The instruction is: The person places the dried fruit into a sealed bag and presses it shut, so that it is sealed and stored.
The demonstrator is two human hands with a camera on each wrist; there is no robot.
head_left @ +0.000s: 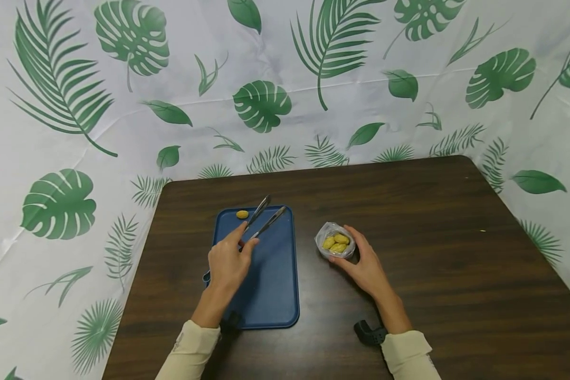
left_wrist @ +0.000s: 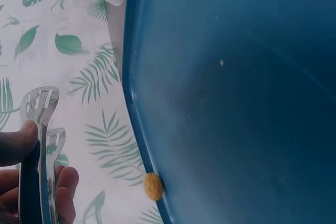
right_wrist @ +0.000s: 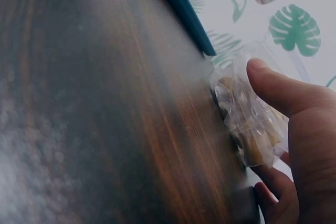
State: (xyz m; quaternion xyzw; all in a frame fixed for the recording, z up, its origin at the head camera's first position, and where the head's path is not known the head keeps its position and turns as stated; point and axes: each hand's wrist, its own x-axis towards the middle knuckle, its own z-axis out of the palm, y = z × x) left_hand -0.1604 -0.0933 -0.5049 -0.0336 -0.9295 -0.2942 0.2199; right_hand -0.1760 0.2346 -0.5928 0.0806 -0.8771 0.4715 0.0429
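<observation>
My left hand grips a pair of metal tongs over the blue tray. In the left wrist view the slotted tips of the tongs stand slightly apart with nothing between them. One oval yellow-brown piece lies at the tray's far left corner. Right of the tray, my right hand holds a clear plastic bag, thumb and fingers curled round its side. Several similar yellow pieces show through the bag's open top; their exact kind is unclear.
The tray lies on a dark wooden table. A white cloth with green leaves hangs behind the table and along its sides. A black wrist strap sits by the right sleeve. A tiny yellow crumb lies on the table at right.
</observation>
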